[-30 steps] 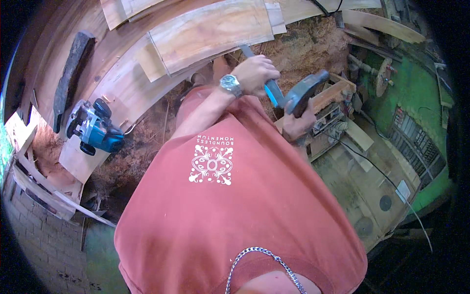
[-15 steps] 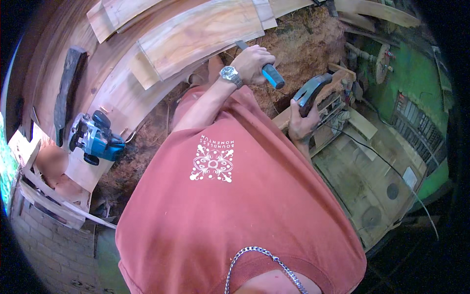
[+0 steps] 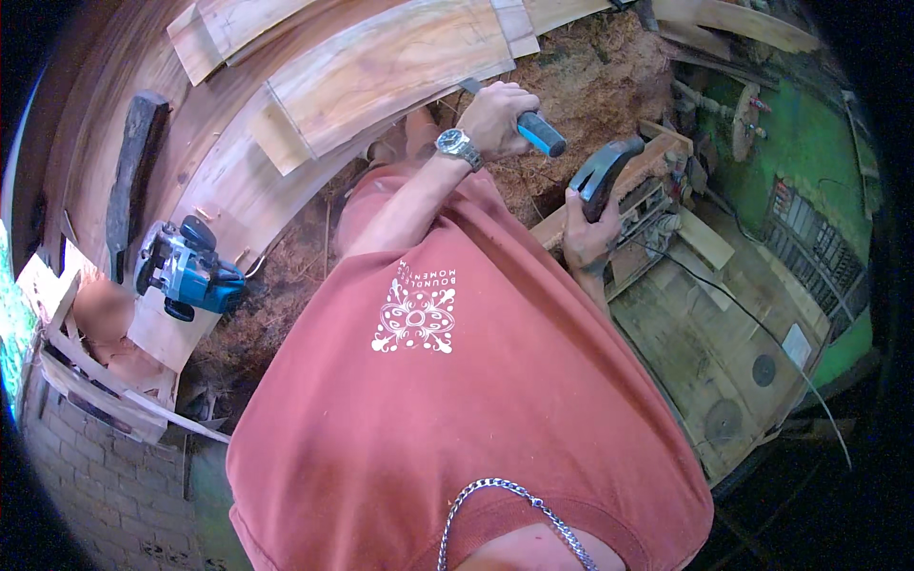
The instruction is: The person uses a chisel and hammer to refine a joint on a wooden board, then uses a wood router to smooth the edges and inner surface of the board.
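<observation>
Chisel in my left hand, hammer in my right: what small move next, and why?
Perhaps tap the chisel with the hammer: your left hand grips it, blade near the wooden panel, handle end exposed, and your right hand holds the hammer clear of that end.

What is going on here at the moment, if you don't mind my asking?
A person's left hand grips a blue-and-black-handled chisel, its blade reaching toward the edge of a pale wooden board; whether they touch is unclear. The right hand holds what looks like a dark claw hammer, apart from the chisel's handle. Off to the left, a blue power tool rests on wood, near a long dark piece.
</observation>
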